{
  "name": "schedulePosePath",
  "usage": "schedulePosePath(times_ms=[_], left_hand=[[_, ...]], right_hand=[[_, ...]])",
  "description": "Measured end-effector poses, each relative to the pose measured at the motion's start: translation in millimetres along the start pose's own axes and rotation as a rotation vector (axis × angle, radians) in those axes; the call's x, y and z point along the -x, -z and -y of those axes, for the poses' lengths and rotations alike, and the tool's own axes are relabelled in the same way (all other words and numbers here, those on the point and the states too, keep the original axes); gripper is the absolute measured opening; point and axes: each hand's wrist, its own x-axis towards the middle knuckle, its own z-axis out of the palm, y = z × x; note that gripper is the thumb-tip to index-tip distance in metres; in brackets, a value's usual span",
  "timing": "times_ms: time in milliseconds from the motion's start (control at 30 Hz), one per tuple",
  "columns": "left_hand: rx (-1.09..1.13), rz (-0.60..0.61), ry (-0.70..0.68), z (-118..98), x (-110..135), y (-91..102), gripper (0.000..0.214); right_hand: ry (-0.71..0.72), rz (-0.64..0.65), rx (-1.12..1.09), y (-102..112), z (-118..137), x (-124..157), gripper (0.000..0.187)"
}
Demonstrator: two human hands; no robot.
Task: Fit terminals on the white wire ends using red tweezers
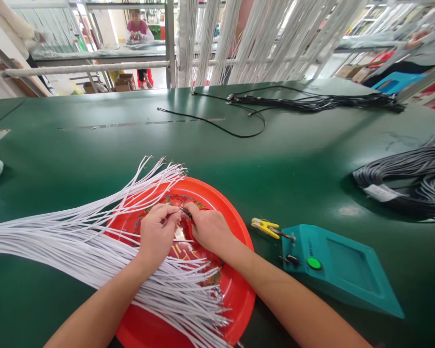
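Note:
Both my hands meet over a red round tray [244, 232] with a printed pattern. My left hand [156, 234] is closed in a pinch on what looks like the end of a white cable, mostly hidden by the fingers. Closed on a small dark piece [186, 212], my right hand [209, 228] nearly touches the left fingertips. A thick bundle of white cables [68, 237] comes in from the left. Some ends fan out past the tray's upper rim; others, with shiny metal tips, lie across the tray under my left wrist.
Right of the tray stands a teal box [351, 263] with a green button and a yellow clip [265, 227]. Coiled grey-black cables [413, 179] lie at far right. Black cables [311, 102] stretch along the back of the green table [297, 159]. White strands [261, 43] hang behind; other people are beyond.

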Motion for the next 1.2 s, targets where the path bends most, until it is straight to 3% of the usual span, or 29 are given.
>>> schedulePosePath(times_ms=[267, 400, 567, 667, 733, 900, 1033, 1200], left_hand=[[-0.012, -0.021, 0.056, -0.8, -1.1, 0.5, 0.009], [0.018, -0.026, 0.089, 0.3, -1.3, 0.3, 0.012], [0.078, -0.01, 0.134, 1.0, -0.6, -0.7, 0.015], [0.153, 0.003, 0.176, -0.4, -0.5, -1.5, 0.017], [0.235, 0.014, 0.22, -2.4, -0.3, -2.2, 0.019], [0.416, 0.044, 0.271, -6.7, 0.7, -5.0, 0.019], [0.466, 0.071, 0.322, -7.9, 0.9, -6.6, 0.022], [0.531, 0.091, 0.352, -7.9, 0.7, -6.4, 0.022]], right_hand=[[0.032, -0.057, -0.105, -2.8, -5.3, 0.3, 0.029], [-0.035, -0.147, -0.45, -0.7, -6.6, -0.5, 0.017], [-0.126, -0.367, -1.043, -1.2, -7.0, -5.5, 0.014], [-0.085, -0.353, -1.335, 0.1, -3.8, -6.6, 0.016], [-0.095, -0.327, -1.417, 0.7, -1.0, -5.8, 0.019], [-0.13, -0.35, -1.368, -4.2, 2.9, -3.7, 0.023], [-0.152, -0.359, -1.244, -6.7, 4.1, -2.6, 0.017], [-0.088, -0.384, -0.794, -4.7, 3.2, 3.1, 0.019]])
